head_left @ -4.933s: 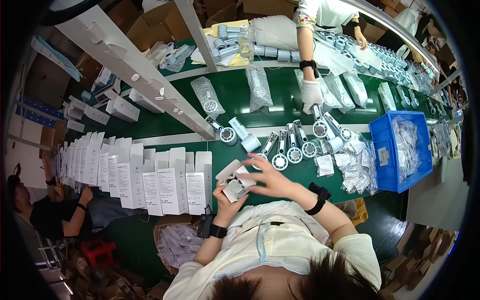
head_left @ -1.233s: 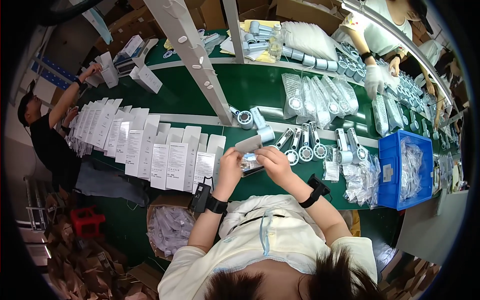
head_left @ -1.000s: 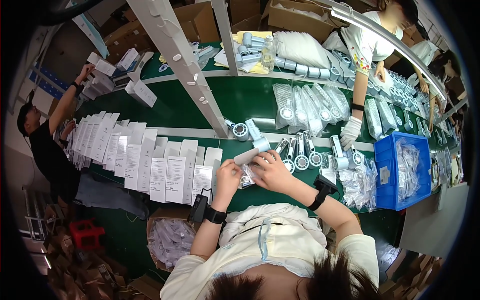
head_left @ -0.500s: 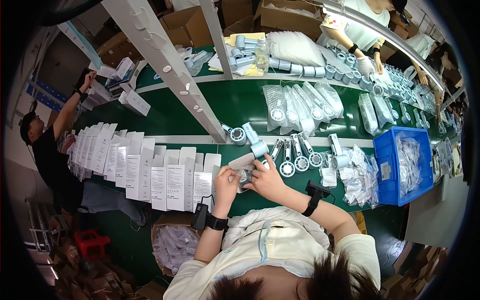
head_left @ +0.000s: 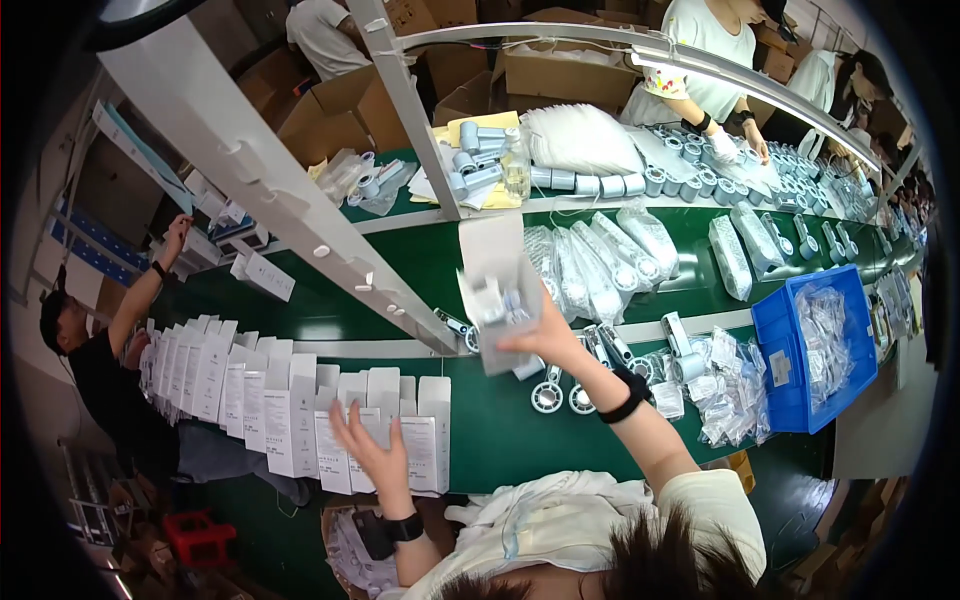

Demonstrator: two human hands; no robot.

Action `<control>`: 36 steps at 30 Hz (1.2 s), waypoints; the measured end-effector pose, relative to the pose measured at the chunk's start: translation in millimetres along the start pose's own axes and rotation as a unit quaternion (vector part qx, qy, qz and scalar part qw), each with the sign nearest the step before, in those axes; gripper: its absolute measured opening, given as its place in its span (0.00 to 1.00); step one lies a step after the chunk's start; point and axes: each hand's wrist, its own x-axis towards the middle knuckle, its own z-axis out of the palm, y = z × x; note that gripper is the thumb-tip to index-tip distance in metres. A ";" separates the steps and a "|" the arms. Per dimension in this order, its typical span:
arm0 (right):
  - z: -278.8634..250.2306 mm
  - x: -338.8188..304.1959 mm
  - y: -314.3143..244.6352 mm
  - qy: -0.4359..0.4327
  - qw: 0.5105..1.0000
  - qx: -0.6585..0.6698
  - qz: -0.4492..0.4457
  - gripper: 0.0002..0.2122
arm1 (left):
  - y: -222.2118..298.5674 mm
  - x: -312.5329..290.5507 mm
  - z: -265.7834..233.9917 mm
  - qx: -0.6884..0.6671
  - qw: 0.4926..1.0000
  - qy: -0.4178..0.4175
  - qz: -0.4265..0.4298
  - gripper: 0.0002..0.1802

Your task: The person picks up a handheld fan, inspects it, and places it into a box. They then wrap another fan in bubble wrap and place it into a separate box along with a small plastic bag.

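While your right hand (head_left: 548, 335) grips the open white carton (head_left: 497, 292) from below, lifted clear of the green counter (head_left: 500, 420) with its flap standing up, the load inside looks unsecured. The carton hangs above the row of upright white boxes (head_left: 300, 405), to their right. Your left hand (head_left: 368, 448) is open, fingers spread, touching the tops of the boxes at the near end of that row.

Risks, as I judge them:
- Carton held one-handed and tilted; the small pale parts in its mouth could slide out onto the counter.
- The boxes stand close-packed; a push from your left hand could topple one and knock its neighbours over.
- The round metal parts (head_left: 560, 397) lie just right of the row, under the raised carton; a dropped item could scatter them.

Hard to make out:
- The carton is motion-blurred, so its contents cannot be identified.
- Your right fingers are hidden behind it.
- The slanted white frame beam (head_left: 290, 215) hides the counter behind the row.
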 end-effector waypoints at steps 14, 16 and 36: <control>50.5 149.0 171.0 0.108 0.965 -0.203 -0.127 0.40 | -101.6 -38.1 28.2 0.196 0.954 -0.190 -0.124 0.51; 33.8 144.1 149.0 0.141 0.945 -0.295 -0.035 0.32 | -103.2 -34.5 27.8 0.180 0.961 -0.171 -0.120 0.51; 21.0 140.8 174.3 0.139 0.925 -0.341 0.091 0.17 | -44.6 -17.0 -1.2 0.061 0.969 -0.106 -0.216 0.51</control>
